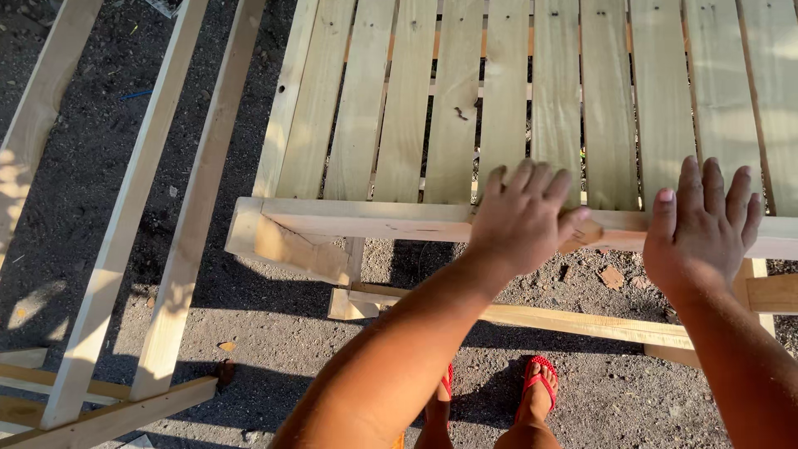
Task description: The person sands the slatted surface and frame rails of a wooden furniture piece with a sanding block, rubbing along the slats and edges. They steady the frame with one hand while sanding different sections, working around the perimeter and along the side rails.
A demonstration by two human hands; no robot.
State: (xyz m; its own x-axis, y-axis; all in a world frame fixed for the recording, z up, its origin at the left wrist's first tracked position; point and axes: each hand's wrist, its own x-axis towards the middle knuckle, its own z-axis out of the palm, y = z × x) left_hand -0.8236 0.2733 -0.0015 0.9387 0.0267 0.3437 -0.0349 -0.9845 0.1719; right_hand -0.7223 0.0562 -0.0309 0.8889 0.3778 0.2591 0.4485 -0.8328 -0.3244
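Observation:
A pale wooden slatted frame point(374, 218) made of several upright boards nailed to a cross rail fills the top of the head view. My left hand point(522, 218) rests flat on the near rail, fingers spread over a slat, thumb hooked at the rail's front edge. My right hand point(705, 229) lies open on the same rail farther right, fingers pointing away from me. Neither hand holds anything. My feet in red flip-flops point(536, 384) stand on the ground below.
Another wooden frame of long battens point(125, 216) lies on the dark gravel ground at the left. A loose batten point(582, 323) runs under the slatted frame near my feet. Small wood scraps point(612, 277) lie on the gravel.

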